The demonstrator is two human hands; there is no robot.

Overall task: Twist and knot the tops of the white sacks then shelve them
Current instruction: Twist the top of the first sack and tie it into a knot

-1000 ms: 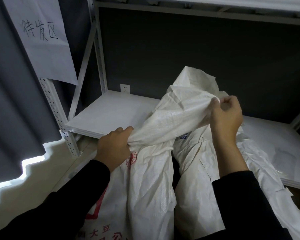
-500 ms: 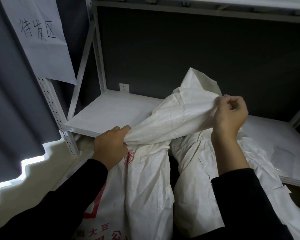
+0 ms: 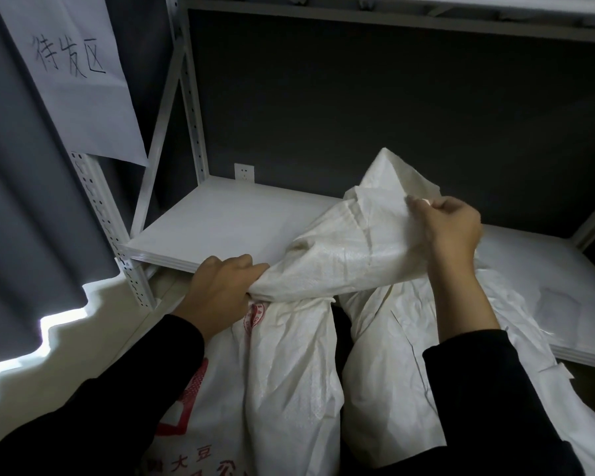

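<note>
A white woven sack with red print (image 3: 282,383) stands in front of me at bottom centre. Its loose top (image 3: 351,259) is gathered and stretched up to the right. My left hand (image 3: 220,290) grips the neck of this sack, where the fabric bunches. My right hand (image 3: 450,228) pinches the far end of the stretched top, above a second white sack (image 3: 389,365) that leans against the shelf to the right. The white shelf board (image 3: 227,225) lies just behind both sacks.
A metal rack with a perforated upright (image 3: 110,235) and a diagonal brace (image 3: 162,132) frames the shelf. A paper sign with handwriting (image 3: 73,70) hangs at top left. A wall socket (image 3: 244,172) sits at the shelf's back. A dark curtain covers the left.
My right hand has pulled the sack's top further to the right and slightly down. My left hand keeps its hold on the neck.
</note>
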